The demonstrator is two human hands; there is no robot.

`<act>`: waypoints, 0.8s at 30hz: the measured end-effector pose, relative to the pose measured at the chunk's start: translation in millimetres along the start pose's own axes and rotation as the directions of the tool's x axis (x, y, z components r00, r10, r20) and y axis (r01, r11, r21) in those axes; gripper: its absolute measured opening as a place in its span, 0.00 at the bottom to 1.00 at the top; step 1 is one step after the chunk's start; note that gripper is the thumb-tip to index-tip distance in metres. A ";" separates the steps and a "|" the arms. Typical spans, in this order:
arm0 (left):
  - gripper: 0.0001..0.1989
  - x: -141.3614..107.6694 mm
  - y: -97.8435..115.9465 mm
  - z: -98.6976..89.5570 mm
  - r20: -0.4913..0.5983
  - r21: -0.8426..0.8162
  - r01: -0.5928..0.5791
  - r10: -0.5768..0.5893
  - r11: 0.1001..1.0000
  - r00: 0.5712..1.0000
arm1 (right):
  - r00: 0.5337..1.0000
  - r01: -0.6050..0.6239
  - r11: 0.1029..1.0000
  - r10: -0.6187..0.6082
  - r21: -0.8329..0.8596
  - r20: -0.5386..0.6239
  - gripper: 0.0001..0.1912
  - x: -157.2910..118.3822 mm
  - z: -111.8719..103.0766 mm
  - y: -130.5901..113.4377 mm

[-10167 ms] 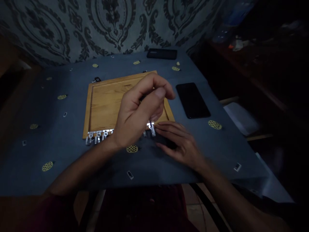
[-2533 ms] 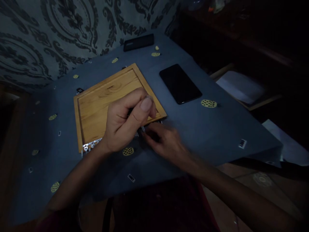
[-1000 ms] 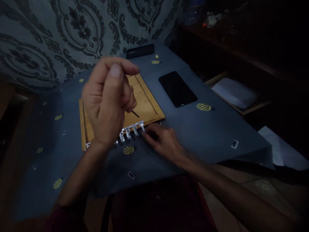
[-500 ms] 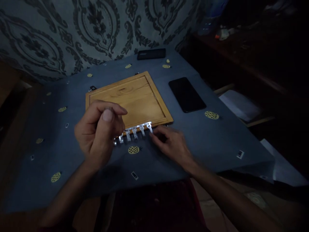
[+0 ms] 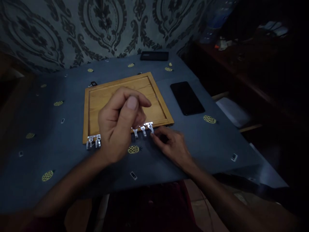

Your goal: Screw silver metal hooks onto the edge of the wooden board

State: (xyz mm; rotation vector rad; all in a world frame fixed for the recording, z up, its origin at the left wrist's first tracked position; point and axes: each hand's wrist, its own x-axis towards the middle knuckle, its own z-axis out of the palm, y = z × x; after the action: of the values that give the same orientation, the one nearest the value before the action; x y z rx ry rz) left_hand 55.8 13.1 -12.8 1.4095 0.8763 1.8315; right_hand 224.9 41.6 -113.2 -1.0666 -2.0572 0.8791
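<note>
A framed wooden board (image 5: pixel 123 84) lies on the cloth-covered table, with a strip of shiny metal hooks (image 5: pixel 143 130) along its near edge. My left hand (image 5: pixel 120 124) is raised over the board, its thumb pressed near the curled index finger. Whatever may be in that pinch is too small or hidden to make out. It blocks the middle of the hook strip from view. Low at the strip's right end, my right hand (image 5: pixel 172 143) has its thumb and index finger closed on the last hook. Two hooks show at the strip's left end.
A black phone (image 5: pixel 187 98) lies right of the board, and a dark phone-like case (image 5: pixel 154 56) lies at the back. Small dark metal hangers stick out past the board's far edge, one of them a loop (image 5: pixel 93 83). A plastic bottle (image 5: pixel 214 24) stands back right, by a dark shelf.
My left hand has moved right and slightly up across the board, uncovering the left end of the hook strip. My right hand stays at the right-end hook. The view has shifted slightly.
</note>
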 end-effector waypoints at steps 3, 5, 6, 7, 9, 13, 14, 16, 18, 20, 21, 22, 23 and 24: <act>0.13 2.3 -15.1 6.5 0.044 0.015 0.028 -0.028 1.000 0.999 | 1.000 0.011 1.000 -0.010 0.020 -0.001 0.08 -0.1 1.6 2.7; 0.13 2.2 -22.1 9.1 0.057 0.036 0.043 -0.045 0.998 0.997 | 1.000 0.021 1.000 -0.021 0.002 0.004 0.08 0.0 2.4 4.8; 0.12 2.0 -24.5 10.0 0.063 0.046 0.047 -0.050 0.998 0.997 | 1.000 0.023 1.000 -0.023 -0.012 0.012 0.08 0.0 2.5 5.7; 0.12 1.8 -26.2 10.7 0.068 0.054 0.049 -0.052 0.997 0.996 | 0.999 0.024 0.999 -0.024 -0.024 0.024 0.08 0.0 2.4 6.4; 0.12 1.2 -28.6 11.4 0.080 0.060 0.050 -0.055 0.997 0.995 | 0.998 0.024 0.999 -0.023 -0.031 0.052 0.09 -0.1 1.8 7.1; 0.12 -0.8 -31.3 11.5 0.107 0.091 0.075 -0.085 0.993 0.991 | 0.997 0.012 1.000 -0.011 -0.013 0.073 0.08 -1.0 0.4 6.2; 0.12 -1.3 -31.8 11.5 0.114 0.101 0.081 -0.093 0.992 0.989 | 0.997 0.010 1.000 -0.009 -0.009 0.072 0.08 -1.2 0.1 5.8; 0.12 -1.9 -32.5 12.2 0.122 0.110 0.086 -0.100 0.990 0.987 | 0.998 0.013 1.000 -0.013 -0.003 0.066 0.08 -1.4 -0.3 5.0; 0.12 -1.9 -32.7 13.5 0.123 0.111 0.085 -0.099 0.990 0.988 | 0.998 0.021 1.000 -0.022 0.004 0.057 0.08 -1.5 -0.7 4.5; 0.12 -1.3 -32.0 15.1 0.126 0.123 0.088 -0.104 0.988 0.987 | 0.999 0.025 1.000 -0.026 0.010 0.048 0.07 -1.4 -1.2 4.1; 0.12 -0.9 -31.4 15.9 0.130 0.133 0.091 -0.109 0.987 0.986 | 0.999 0.027 1.000 -0.027 0.012 0.045 0.07 -1.3 -1.4 3.9; 0.12 -0.6 -30.7 16.5 0.133 0.142 0.095 -0.114 0.985 0.985 | 0.999 0.027 1.000 -0.028 0.011 0.043 0.07 -1.2 -1.5 3.6; 0.12 -0.3 -29.9 17.0 0.137 0.150 0.098 -0.119 0.984 0.983 | 0.999 0.029 1.000 -0.029 0.008 0.040 0.07 -1.2 -1.7 3.4; 0.12 -0.1 -29.2 17.3 0.139 0.157 0.101 -0.123 0.982 0.983 | 0.999 0.032 0.999 -0.032 0.004 0.036 0.07 -1.1 -1.7 3.1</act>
State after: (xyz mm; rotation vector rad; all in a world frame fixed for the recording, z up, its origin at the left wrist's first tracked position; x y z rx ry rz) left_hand 75.6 31.4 -33.6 1.5345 1.0121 1.5822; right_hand 228.1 42.5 -114.9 -1.0199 -2.0963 0.8911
